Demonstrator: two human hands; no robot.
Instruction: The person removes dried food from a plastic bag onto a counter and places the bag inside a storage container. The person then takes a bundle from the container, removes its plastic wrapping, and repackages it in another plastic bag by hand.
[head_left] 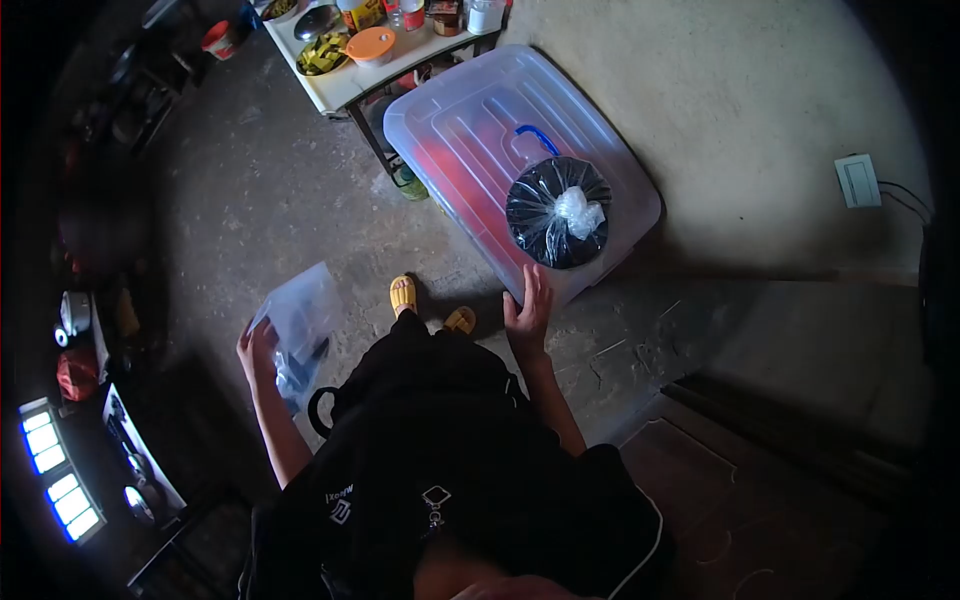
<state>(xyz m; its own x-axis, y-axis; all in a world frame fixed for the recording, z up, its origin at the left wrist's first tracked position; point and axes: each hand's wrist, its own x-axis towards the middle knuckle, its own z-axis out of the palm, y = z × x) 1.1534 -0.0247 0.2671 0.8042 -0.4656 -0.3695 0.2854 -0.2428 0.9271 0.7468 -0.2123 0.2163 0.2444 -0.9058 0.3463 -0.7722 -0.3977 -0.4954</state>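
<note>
My left hand [259,352] is out to the left, its fingers closed on a clear plastic bag [305,305]. The bag hangs beside my leg, with something bluish and dark in its lower part that I cannot make out. My right hand [530,308] is held with fingers apart at the near edge of a translucent storage bin [450,130], holding nothing. Whether it touches the bin is unclear. On the bin's lid sits a round dark bundle [535,222] wrapped in clear plastic, knotted on top. A blue strip [538,136] lies just behind it.
Beyond the bin, a white table [330,88] carries an orange-lidded container [371,46], a bowl of green pieces [323,54] and jars. A wall with a switch [857,181] rises on the right. A red bag [77,373] and a dark counter stand left.
</note>
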